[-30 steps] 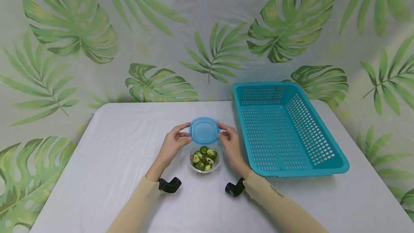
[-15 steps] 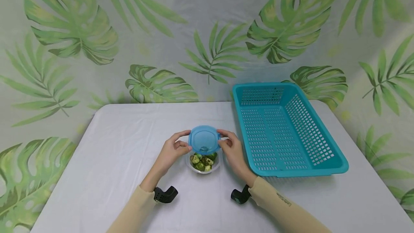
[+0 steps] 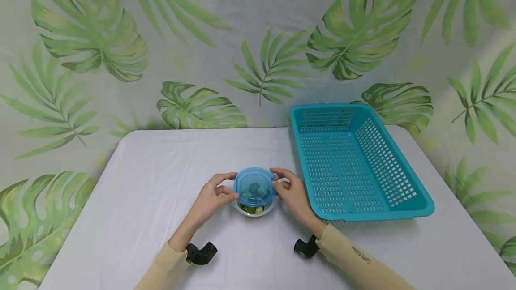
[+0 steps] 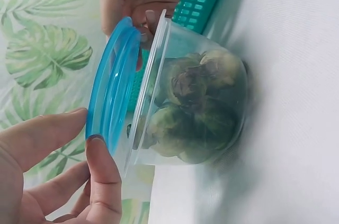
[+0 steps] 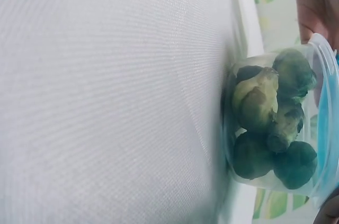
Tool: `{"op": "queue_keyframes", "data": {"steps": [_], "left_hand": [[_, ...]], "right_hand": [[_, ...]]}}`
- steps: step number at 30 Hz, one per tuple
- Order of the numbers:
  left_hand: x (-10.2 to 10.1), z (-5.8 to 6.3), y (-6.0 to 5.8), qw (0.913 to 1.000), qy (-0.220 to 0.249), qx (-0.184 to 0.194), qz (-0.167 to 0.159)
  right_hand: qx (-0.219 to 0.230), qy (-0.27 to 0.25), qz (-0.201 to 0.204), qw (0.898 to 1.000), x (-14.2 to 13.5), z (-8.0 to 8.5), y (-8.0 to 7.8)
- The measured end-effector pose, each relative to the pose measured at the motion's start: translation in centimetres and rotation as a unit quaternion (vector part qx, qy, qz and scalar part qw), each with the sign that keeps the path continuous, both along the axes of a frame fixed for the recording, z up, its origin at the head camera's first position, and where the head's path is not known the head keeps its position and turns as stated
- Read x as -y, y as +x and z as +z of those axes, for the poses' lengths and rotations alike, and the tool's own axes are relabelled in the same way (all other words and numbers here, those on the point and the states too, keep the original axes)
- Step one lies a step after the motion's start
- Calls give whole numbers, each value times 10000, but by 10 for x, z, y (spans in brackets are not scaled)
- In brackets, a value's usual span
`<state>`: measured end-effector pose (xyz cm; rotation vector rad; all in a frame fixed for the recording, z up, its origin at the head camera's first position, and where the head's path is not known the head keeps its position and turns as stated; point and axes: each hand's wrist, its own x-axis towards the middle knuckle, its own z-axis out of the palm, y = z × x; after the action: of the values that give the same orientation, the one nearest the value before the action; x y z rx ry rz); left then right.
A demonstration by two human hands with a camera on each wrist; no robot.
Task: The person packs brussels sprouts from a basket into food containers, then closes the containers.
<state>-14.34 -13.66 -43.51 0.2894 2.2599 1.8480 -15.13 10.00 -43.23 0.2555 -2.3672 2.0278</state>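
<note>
A blue plastic lid (image 3: 253,186) is pinched at its left edge by my left hand (image 3: 212,197) and at its right edge by my right hand (image 3: 293,197). Below it stands a round clear plastic container (image 3: 253,215) on the table. Several Brussels sprouts (image 5: 257,107) fill much of the container, seen through its wall in both wrist views. In the left wrist view a gap separates the lid (image 4: 108,91) from the container's rim (image 4: 151,75). From the head, the lid covers most of the container's opening, its near part still showing.
A large turquoise slotted basket (image 3: 342,178) stands on the right of the white-clothed table (image 3: 141,182), close to my right hand. Behind the table hangs a leaf-patterned cloth (image 3: 197,57). Each wrist wears a black camera.
Both hands have brought the lid down and toward me, from beyond the container to over it. The sprouts, earlier in plain sight, now lie mostly beneath the lid. Container and basket have stayed put.
</note>
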Motion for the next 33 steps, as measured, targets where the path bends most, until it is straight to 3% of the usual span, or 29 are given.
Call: {"op": "queue_keyframes", "data": {"steps": [3,8,15,24,29,33], "left_hand": [[0,0,3,9999,-123,-48,30],[0,-2,7,9993,-319,-198,22],[0,-4,10,9985,-416,-345,-50],[1,-6,9,9977,-514,-427,-137],[4,-9,9,9968,-525,-296,-516],[7,-14,7,9958,-240,-2,-882]], "right_hand": [[-72,174,35,9998,0,4,4],[-332,624,-100,9974,-2,-16,-2],[-857,1067,-194,9904,-2,-21,0],[-716,1197,-167,9901,-3,-23,4],[-600,1146,18,9916,-5,-27,4],[-472,1038,226,9932,-6,-28,4]]}}
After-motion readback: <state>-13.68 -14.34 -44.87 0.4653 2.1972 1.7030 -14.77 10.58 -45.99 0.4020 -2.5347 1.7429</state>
